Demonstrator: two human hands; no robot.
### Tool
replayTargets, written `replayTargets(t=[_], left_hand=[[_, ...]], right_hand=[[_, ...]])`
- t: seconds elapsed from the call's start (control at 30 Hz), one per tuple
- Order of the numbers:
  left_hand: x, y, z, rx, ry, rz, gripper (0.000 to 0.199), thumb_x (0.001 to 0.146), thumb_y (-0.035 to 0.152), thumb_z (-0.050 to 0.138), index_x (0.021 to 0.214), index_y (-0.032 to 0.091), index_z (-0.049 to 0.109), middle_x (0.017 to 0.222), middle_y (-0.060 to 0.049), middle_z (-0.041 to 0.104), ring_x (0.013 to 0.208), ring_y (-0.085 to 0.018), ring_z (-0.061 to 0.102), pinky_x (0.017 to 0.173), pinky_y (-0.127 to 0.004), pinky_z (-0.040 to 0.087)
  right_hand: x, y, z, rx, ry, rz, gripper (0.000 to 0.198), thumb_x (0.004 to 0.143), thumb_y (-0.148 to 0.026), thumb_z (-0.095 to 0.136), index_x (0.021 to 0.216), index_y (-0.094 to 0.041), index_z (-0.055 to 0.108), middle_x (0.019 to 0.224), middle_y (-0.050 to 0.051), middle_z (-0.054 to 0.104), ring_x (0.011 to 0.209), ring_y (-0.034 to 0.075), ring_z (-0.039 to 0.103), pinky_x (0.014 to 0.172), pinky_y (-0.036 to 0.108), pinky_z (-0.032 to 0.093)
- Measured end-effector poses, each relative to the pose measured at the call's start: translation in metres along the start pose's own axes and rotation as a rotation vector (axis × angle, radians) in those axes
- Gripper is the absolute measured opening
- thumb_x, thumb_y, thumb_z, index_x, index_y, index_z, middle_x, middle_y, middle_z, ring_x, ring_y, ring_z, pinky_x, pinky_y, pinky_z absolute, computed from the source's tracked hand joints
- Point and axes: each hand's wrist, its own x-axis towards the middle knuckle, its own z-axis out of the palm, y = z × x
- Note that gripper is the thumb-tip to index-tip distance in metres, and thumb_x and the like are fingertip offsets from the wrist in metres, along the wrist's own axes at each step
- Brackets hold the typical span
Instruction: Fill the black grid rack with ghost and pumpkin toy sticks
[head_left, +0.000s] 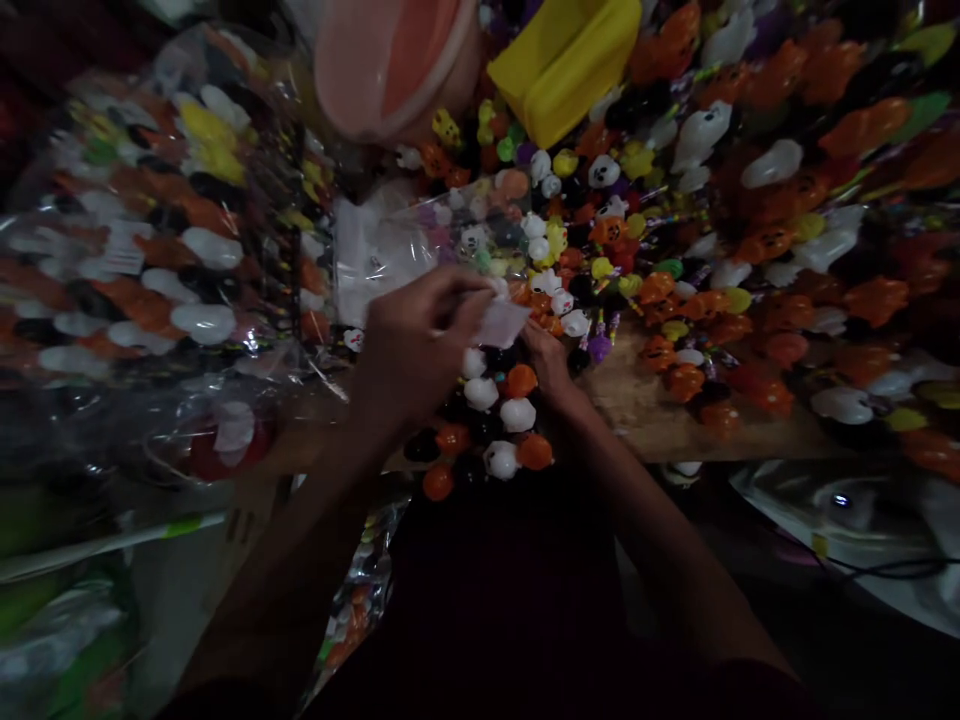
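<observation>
My left hand (424,335) is closed, thumb and fingers pinching a small pale paper slip (504,322). Close to the slip's right edge is my right hand (553,362), its fingers curled in and partly hidden, so what they grip does not show clearly. Between my wrists lies a cluster of small toy heads (517,414), white, orange and black, some with drawn faces, near the table's front edge. Beyond the left hand, clear plastic bags (382,245) lie flat, with a white patch.
Large clear bags (202,250) packed with similar toys fill the left. Loose toys (765,240) on patterned sticks heap up on the right. A pink basin (352,70) and a yellow container (577,70) stand behind. The wooden table (660,425) ends before my body.
</observation>
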Motion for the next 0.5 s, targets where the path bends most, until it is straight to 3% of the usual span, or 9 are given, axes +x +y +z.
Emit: replayTargets(t=[0.1, 0.2, 0.27, 0.37, 0.5], left_hand=[[-0.038, -0.032, -0.038, -0.126, 0.245, -0.192, 0.013, 0.086, 0.032, 0.07, 0.09, 0.021, 0.075, 0.088, 0.001, 0.075, 0.082, -0.017, 0.068, 0.073, -0.028, 0.057], [-0.061, -0.065, -0.033, -0.143, 0.298, -0.299, 0.015, 0.083, 0.033, 0.074, 0.095, 0.024, 0.075, 0.097, 0.0, 0.076, 0.089, -0.019, 0.069, 0.082, -0.033, 0.057], [-0.065, -0.076, -0.023, -0.029, 0.28, -0.266, 0.012, 0.085, 0.035, 0.075, 0.093, 0.025, 0.076, 0.095, -0.001, 0.074, 0.09, -0.021, 0.067, 0.087, -0.037, 0.056], [-0.058, -0.079, -0.015, 0.194, 0.268, -0.11, 0.011, 0.083, 0.03, 0.079, 0.093, 0.026, 0.077, 0.094, -0.003, 0.07, 0.099, -0.027, 0.064, 0.097, -0.046, 0.051], [-0.048, -0.076, -0.014, 0.252, 0.275, -0.029, 0.049, 0.076, 0.016, 0.082, 0.122, 0.026, 0.07, 0.102, -0.003, 0.067, 0.105, -0.028, 0.062, 0.105, -0.048, 0.047]], right_hand=[[0.003, 0.0, -0.005, 0.019, 0.001, -0.013, 0.026, 0.092, -0.025, 0.052, 0.109, -0.02, 0.071, 0.107, 0.009, 0.074, 0.102, 0.024, 0.068, 0.091, 0.035, 0.055], [0.006, 0.0, -0.012, 0.114, 0.013, -0.032, 0.03, 0.096, -0.034, 0.049, 0.114, -0.021, 0.068, 0.111, 0.01, 0.075, 0.1, 0.024, 0.069, 0.092, 0.039, 0.056], [0.007, -0.003, -0.017, 0.163, 0.017, -0.019, 0.033, 0.098, -0.043, 0.048, 0.116, -0.022, 0.066, 0.111, 0.01, 0.075, 0.098, 0.024, 0.07, 0.091, 0.04, 0.057], [0.006, -0.011, -0.024, 0.197, 0.035, 0.026, 0.036, 0.099, -0.052, 0.047, 0.114, -0.022, 0.061, 0.106, 0.01, 0.073, 0.093, 0.023, 0.069, 0.086, 0.04, 0.057], [0.003, -0.026, -0.035, 0.224, 0.015, 0.067, 0.039, 0.1, -0.057, 0.046, 0.115, -0.022, 0.058, 0.1, 0.008, 0.071, 0.084, 0.021, 0.067, 0.078, 0.037, 0.057]])
